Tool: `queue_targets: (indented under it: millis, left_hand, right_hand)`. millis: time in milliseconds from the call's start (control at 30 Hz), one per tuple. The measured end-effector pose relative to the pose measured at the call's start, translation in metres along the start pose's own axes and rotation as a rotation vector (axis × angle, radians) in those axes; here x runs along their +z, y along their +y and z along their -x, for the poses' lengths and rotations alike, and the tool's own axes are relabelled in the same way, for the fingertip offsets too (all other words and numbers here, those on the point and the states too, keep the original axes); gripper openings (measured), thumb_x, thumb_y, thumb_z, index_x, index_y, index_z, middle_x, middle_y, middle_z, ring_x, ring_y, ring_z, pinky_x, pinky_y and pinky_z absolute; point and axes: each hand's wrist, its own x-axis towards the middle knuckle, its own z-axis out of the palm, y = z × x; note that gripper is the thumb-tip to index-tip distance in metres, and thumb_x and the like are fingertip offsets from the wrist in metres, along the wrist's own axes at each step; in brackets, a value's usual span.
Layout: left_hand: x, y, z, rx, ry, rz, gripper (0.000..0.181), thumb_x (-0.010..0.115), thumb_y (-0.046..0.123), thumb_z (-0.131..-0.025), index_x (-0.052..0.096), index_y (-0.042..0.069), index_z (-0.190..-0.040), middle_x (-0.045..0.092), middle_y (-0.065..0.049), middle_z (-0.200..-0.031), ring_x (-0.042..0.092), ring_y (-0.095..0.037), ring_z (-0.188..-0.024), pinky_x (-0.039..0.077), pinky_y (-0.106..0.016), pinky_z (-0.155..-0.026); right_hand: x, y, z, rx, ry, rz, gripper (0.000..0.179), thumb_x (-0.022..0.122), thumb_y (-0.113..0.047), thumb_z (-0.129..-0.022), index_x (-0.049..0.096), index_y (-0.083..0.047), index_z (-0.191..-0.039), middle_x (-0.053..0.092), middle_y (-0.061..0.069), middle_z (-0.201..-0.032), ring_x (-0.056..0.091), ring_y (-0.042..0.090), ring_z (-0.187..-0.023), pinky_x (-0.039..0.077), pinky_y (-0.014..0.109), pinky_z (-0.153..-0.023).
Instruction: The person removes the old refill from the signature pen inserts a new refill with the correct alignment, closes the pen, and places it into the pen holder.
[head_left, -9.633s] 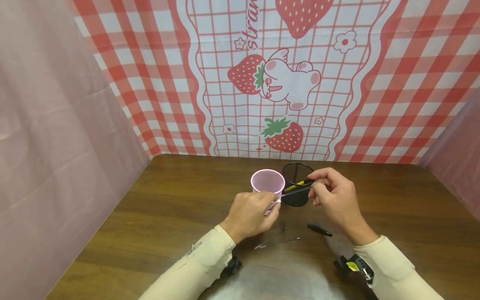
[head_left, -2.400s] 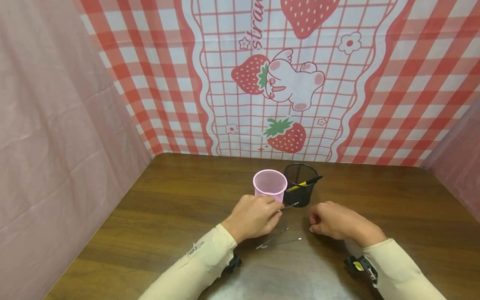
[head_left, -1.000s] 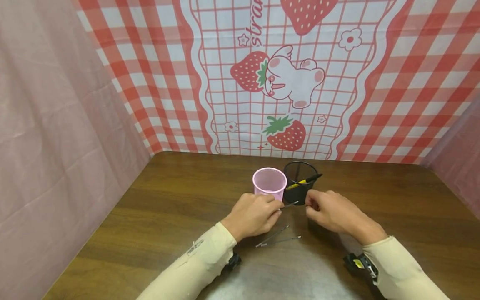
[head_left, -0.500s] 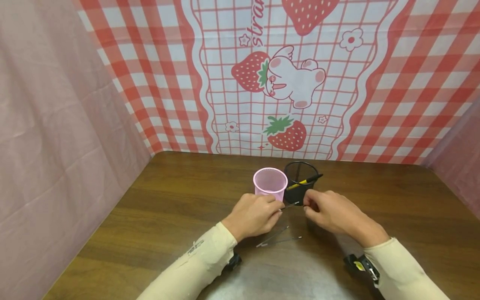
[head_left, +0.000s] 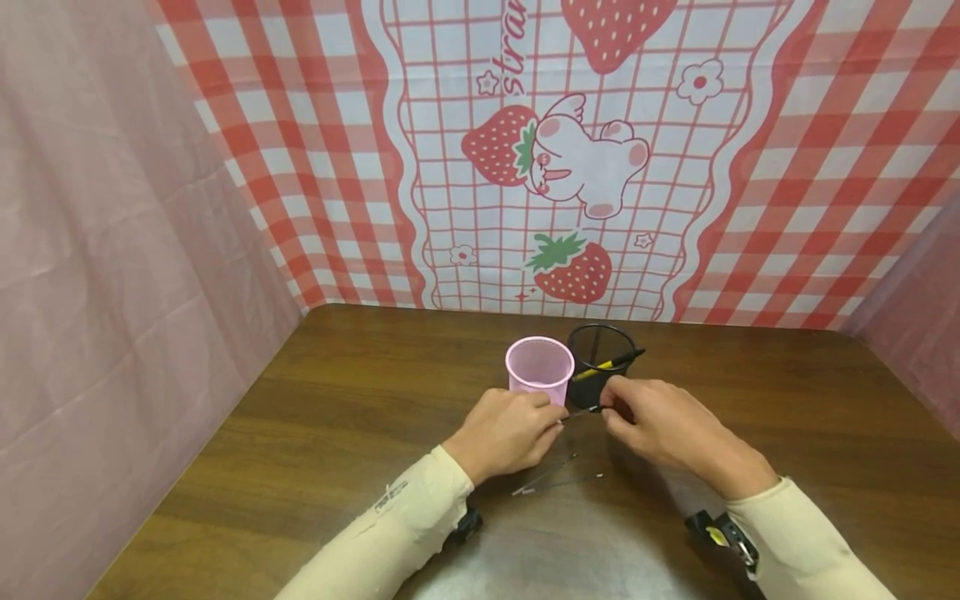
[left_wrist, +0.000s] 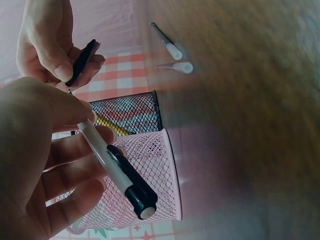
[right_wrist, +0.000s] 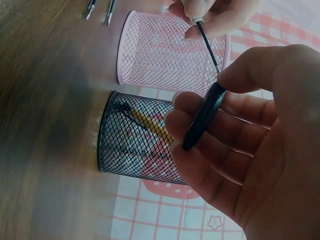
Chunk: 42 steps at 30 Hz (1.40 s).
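Note:
My left hand grips a pen half with a white barrel, black end and clip. A thin dark refill sticks out of it toward my right hand. Between the thumb and fingers of that hand is a tapered black pen barrel. Its end meets the refill's tip in the right wrist view. Both hands are in front of the pink mesh pen cup and the black mesh pen cup.
Two slim refills with whitish ends lie on the brown wooden table, nearer than the hands. Inside the black cup leans a yellow-and-black pen. Behind the table hangs a red-and-white checked cloth.
The black barrel, on the table in the oldest frame, is now in my right hand. That hand has moved left to the refill's tip; the left hand stays almost still.

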Motion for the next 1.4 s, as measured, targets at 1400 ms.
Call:
queue_targets:
  millis: [1400]
  left_hand:
    - [0.0010,0.0000,-0.0008,0.022,0.082,0.031,0.017,0.064,0.031,-0.094,0.075,0.024,-0.105,0.066,0.008,-0.090,0.065,-0.010,-0.066,0.052,-0.031,-0.055]
  right_hand:
    - [0.0085,-0.0058,-0.0014,-0.101,0.084,-0.076,0.013,0.074,-0.012,-0.085,0.066,-0.021,-0.091,0.059,-0.014,-0.084,0.059,0.012,-0.075,0.049,0.036,-0.069]
